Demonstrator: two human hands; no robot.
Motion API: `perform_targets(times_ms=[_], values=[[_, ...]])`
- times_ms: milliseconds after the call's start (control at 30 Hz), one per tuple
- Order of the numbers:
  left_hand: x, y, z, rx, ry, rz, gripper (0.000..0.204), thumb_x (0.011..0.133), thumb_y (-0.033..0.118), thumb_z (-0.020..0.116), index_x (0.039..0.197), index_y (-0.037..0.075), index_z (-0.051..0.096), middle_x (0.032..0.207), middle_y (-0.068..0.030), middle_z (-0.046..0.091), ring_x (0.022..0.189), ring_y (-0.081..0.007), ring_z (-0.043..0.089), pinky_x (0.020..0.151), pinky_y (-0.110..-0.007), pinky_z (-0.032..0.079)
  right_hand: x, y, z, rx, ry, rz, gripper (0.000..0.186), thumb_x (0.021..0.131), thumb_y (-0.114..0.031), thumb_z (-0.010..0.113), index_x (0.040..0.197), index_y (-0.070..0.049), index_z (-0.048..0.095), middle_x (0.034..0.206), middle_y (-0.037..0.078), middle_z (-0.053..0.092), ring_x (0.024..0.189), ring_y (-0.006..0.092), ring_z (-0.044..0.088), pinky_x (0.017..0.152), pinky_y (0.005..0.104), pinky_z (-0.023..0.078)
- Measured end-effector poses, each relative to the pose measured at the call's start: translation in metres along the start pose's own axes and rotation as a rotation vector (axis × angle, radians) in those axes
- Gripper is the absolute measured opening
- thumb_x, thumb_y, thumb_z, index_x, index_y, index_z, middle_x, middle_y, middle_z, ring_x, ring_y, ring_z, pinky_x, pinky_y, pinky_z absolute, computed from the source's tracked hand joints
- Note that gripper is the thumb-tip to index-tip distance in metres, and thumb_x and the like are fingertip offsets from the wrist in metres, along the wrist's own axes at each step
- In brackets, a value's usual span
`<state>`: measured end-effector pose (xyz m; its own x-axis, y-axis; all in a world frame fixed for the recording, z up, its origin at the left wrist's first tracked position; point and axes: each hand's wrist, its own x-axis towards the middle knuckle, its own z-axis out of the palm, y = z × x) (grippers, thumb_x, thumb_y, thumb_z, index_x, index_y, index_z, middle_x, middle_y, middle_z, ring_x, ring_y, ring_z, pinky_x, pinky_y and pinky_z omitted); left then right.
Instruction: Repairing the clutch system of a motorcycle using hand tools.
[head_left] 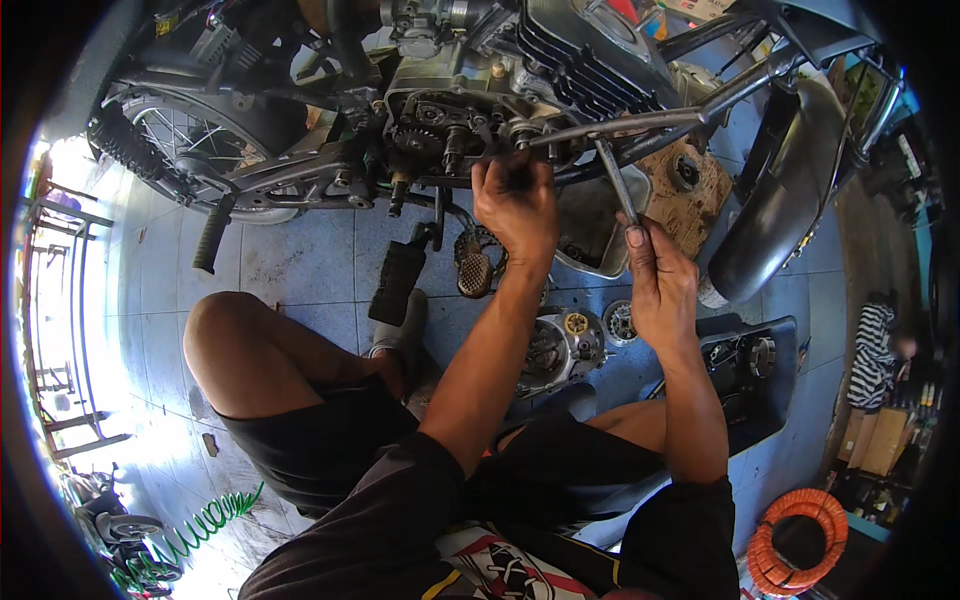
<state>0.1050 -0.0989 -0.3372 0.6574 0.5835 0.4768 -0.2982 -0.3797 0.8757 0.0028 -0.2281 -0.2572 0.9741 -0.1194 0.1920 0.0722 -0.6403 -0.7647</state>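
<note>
Person squats on the blue tiled floor (300, 260) beside a motorcycle with its engine side cover off; gears (425, 125) and shafts lie exposed.

Left hand (515, 205) is raised to the lower edge of the open crankcase, fingers curled against a fitting there; whether they pinch a part or only brace, cannot tell.

Right hand (660, 285) is clenched round the handle of a long wrench (612, 180), thumb along the shank, head seated near the frame tube, just right of the left hand.

Removed side cover (560, 345) rests on the floor between the knees.

Step in hand, judged: turning a fastener at the crankcase. Next move calls for a steady pull on the handle, the left hand holding the fitting still.
</note>
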Motion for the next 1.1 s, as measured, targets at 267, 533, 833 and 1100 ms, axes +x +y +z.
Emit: perform_targets(times_ms=[267,533,833,1100], values=[[-0.0019,-0.0014,0.0012,-0.069,0.002,-0.061,0.017,0.071,0.003,0.075,0.088,-0.002,0.073,0.082,-0.0120,0.066,0.076,-0.0267,0.066,0.070,-0.036,0.053,-0.0009,-0.0036,0.0013,-0.022,0.014,0.031,0.033,0.104,-0.028,0.053,0.115,-0.001,0.068,0.089,0.012,0.070,0.075,0.0128,0.060,0.069,0.0297,0.049],[-0.0027,0.0026,0.0007,-0.084,0.021,-0.090,0.018,0.072,0.004,0.076,0.089,-0.002,0.074,0.084,-0.0111,0.066,0.075,-0.0242,0.067,0.070,-0.035,0.053,0.0024,-0.0031,0.0023,0.021,0.009,0.061,0.033,0.104,-0.028,0.052,0.112,0.000,0.068,0.086,0.012,0.069,0.070,0.0131,0.058,0.065,0.0310,0.047],[-0.0036,0.0004,0.0005,-0.077,0.008,-0.104,0.017,0.073,0.005,0.076,0.089,0.000,0.073,0.083,-0.0100,0.065,0.075,-0.0242,0.066,0.069,-0.034,0.053,0.0022,-0.0056,0.0039,-0.098,-0.006,-0.003,0.033,0.105,-0.027,0.052,0.109,0.000,0.068,0.072,0.006,0.061,0.059,0.0120,0.048,0.056,0.0291,0.042],[-0.0044,0.0056,-0.0084,-0.267,-0.052,-0.343,0.024,0.081,0.008,0.078,0.097,-0.005,0.066,0.088,-0.0107,0.072,0.078,-0.0153,0.069,0.074,-0.028,0.054,-0.0003,-0.0025,0.0088,0.022,0.068,-0.038,0.029,0.104,-0.024,0.053,0.108,0.000,0.068,0.076,0.009,0.063,0.065,0.0175,0.058,0.060,0.0309,0.045]])
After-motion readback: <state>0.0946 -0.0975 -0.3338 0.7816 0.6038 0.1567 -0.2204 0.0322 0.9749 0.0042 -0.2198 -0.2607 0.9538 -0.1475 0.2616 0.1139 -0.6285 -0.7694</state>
